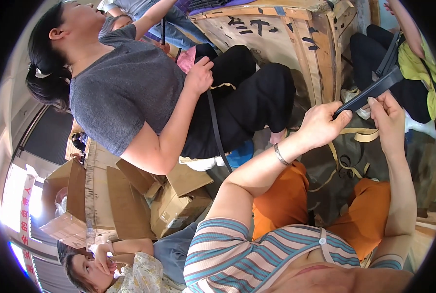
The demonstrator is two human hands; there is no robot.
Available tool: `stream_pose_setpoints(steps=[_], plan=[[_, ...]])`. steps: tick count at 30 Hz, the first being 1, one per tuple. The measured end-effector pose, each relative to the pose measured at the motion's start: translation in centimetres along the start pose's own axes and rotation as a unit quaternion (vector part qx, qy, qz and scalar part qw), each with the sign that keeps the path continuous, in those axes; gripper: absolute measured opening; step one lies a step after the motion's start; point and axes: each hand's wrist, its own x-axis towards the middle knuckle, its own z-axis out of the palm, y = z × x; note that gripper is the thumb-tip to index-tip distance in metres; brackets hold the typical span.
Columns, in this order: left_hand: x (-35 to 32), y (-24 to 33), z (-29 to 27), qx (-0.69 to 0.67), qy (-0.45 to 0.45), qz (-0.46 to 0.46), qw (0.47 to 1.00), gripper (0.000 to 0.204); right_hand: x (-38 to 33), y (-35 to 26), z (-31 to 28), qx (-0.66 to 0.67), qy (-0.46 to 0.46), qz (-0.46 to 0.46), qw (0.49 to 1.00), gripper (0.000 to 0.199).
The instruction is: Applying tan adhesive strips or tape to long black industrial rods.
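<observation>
My left hand [324, 125] is closed round the near end of a flat, stiff-looking black strip [367, 96], its thumb lying along it. The strip slants up and to the right. By the strip's lower edge, the thumb and fingers of my right hand [388, 115] are pinched together; what lies between them is too small to make out. A narrow tan ribbon-like strip [367, 135] loops below both hands and trails down between my knees, beside thin black curls [346, 161] on the floor.
To my left sits a person in a grey shirt [130, 93], a black strap [215, 122] hanging from their lap. A wooden crate [276, 53] stands ahead. Another person in yellow-green [418, 63] sits at the far right. Opened cardboard boxes [171, 207] and another person [144, 268] are at lower left.
</observation>
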Motion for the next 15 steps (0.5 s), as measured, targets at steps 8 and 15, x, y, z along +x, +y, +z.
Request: stream_pose_setpoints(steps=[8, 15], plan=[[-0.8, -0.8, 0.2, -0.040, 0.059, 0.067, 0.995, 0.019, -0.6, -0.5, 0.6, 0.005, -0.002, 0.009, 1.000, 0.016], [0.1, -1.7, -0.1, -0.110, 0.094, 0.063, 0.987, 0.016, -0.3, -0.3, 0.4, -0.050, -0.042, -0.060, 0.996, 0.014]])
